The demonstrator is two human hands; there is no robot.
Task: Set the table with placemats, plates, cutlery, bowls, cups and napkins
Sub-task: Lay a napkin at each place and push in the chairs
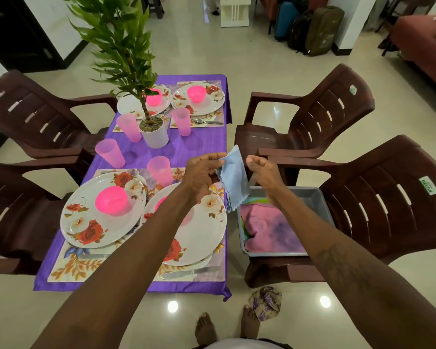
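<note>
Pale-blue cloth napkin point(233, 177) (zigzag-cut edge) pinched in left hand point(202, 175).

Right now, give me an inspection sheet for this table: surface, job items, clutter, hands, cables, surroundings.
Surface: purple tablecloth, four floral placemats.
Job's things: four plates with pink bowls, four pink cups, cutlery; blue napkin in the air.
Clutter: potted plant on table; crumpled wrapper on floor.
Grippers: left hand pinches napkin; right hand beside it, grip unclear.
Cables: nothing seen.
Surroundings: four brown chairs; grey tray with pink cloth on one.
</note>
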